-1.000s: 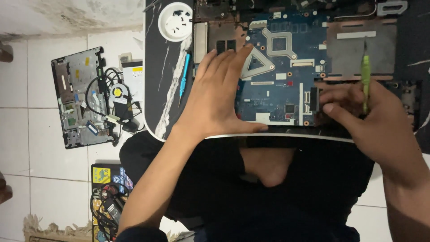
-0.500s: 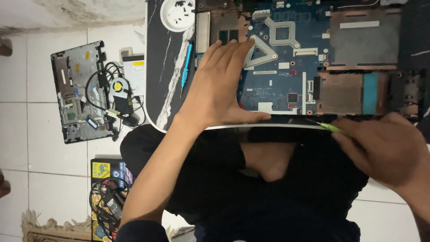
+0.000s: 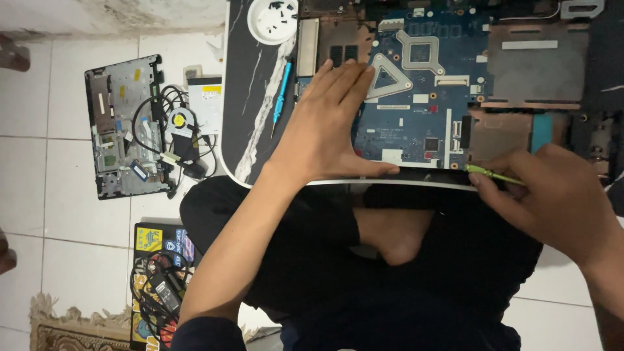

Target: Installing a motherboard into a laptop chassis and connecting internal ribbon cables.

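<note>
R hand (image 3: pixel 552 198) pinches a thin green tool (image 3: pixel 493 174) btwn thumb and fingers, fist mostly curled, tip aimed left at the near edge of the blue motherboard (image 3: pixel 416 110), right by the near-right corner of the board; can't tell if the tip actually touches. L hand (image 3: pixel 328 127) isn't gripping anything: lies flat, fingers together and stretched toward the far side, thumb spread out to the right along the near edge, palm pressing on the board's left part. Board sits in an opened laptop base (image 3: pixel 539 65) on a black marbled tabletop (image 3: pixel 250 110) w/ white rim, over the person's crossed legs in dark clothes. Just left of the L hand, a blue screwdriver (image 3: pixel 281 97) lies on the tabletop. Farther back, a white round dish (image 3: pixel 273 21) w/ small dark screws. On the tiled floor to the left: a grey laptop cover panel (image 3: pixel 120 127), a fan (image 3: pixel 179 121) w/ yellow centre amid black cables, and nearer, a charger brick (image 3: pixel 162 292) on a box.
</note>
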